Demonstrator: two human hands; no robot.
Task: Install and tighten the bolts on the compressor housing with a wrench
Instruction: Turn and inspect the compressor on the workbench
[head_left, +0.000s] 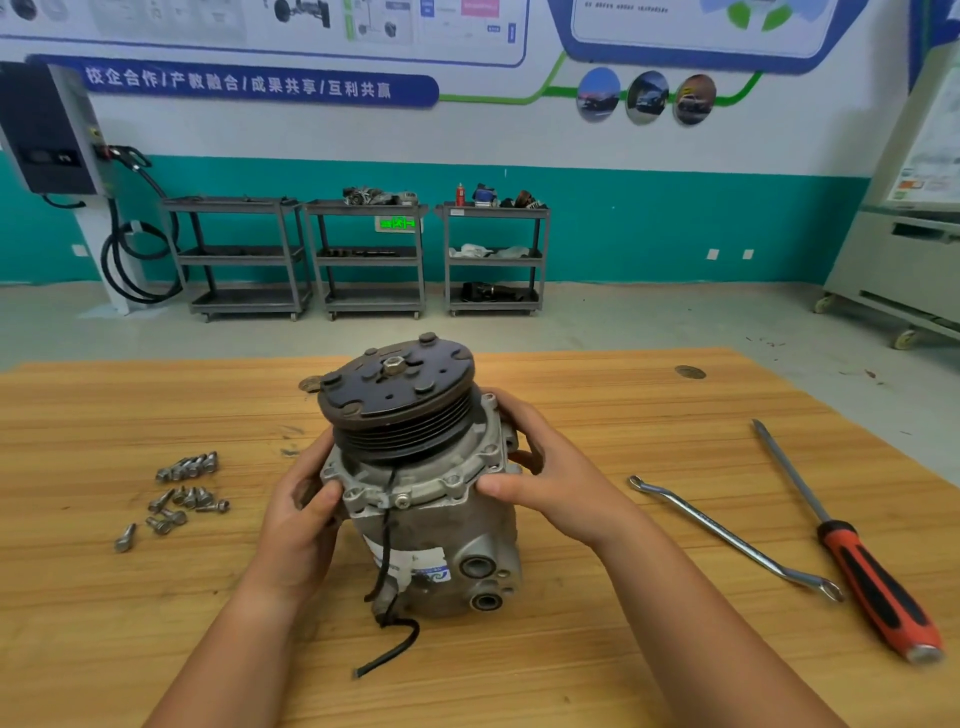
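Head view, L hand (301, 525), R hand (545, 467) grip compressor (431, 525)

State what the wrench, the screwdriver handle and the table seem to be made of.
Wrench: probably polished steel, bright silvery glints. Screwdriver handle: likely plastic or rubber, matte orange and black. Table: wood or wood-look laminate, visible grain lines.

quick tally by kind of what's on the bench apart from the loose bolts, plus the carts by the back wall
compressor: 1
wrench: 1
screwdriver: 1
carts: 3
total: 6
The loose bolts overlap in their pile, so they are left uncounted.
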